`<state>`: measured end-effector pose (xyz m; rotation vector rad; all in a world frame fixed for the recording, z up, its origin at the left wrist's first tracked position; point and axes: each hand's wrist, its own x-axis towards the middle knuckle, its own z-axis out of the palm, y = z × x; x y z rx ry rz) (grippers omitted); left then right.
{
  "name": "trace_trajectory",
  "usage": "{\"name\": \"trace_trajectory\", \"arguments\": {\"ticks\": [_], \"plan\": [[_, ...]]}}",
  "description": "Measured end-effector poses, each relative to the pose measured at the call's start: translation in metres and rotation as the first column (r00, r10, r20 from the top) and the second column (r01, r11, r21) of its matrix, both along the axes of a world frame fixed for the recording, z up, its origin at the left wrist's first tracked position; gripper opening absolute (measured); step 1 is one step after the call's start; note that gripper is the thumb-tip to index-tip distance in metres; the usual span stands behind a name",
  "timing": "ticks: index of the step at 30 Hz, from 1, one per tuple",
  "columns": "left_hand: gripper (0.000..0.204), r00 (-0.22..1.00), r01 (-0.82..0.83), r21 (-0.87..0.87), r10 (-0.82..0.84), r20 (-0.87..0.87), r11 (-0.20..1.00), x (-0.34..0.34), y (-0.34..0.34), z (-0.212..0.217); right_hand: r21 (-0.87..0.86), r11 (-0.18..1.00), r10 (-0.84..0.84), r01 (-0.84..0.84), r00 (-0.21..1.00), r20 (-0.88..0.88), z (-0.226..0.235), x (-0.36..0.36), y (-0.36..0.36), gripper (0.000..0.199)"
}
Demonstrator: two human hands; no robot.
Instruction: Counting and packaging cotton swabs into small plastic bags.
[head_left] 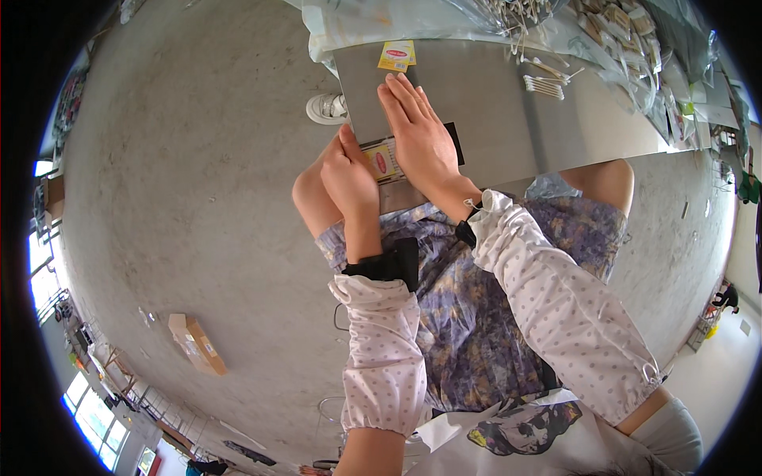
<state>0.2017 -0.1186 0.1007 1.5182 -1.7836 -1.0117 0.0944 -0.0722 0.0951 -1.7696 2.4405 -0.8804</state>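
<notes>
At the near left edge of the metal table [492,119], a small clear packet with a yellow and red card [381,161] lies between my hands. White swab tips seem to show along its side. My left hand [349,178] closes on the packet's left side, thumb on top; its other fingers are mostly hidden. Stretched out flat, my right hand [425,147] rests against the packet's right side with its fingers pointing away from me. Beyond those fingertips lies another yellow card [397,55]. A dark flat piece [454,144] sticks out beside my right hand.
Loose cotton swabs [546,86] lie farther right on the table. A clear plastic bag [373,20] spreads along the back, with a heap of swabs [520,12] and several filled packets [627,36] at the far right. A cardboard box [196,345] sits on the floor.
</notes>
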Motion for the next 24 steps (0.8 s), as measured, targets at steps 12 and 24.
{"name": "trace_trajectory", "arguments": {"ticks": [12,24], "plan": [[0.047,0.996,-0.083,0.085,0.081,0.034,0.993,0.012,0.0,-0.003,-0.265,0.926,0.175,0.271,0.315,0.933,0.007,0.015,0.009,0.044],[0.056,0.972,-0.113,0.045,0.101,0.214,0.993,0.012,0.004,-0.003,-0.232,0.885,0.197,0.404,0.128,0.972,0.018,0.03,0.031,0.044]]}}
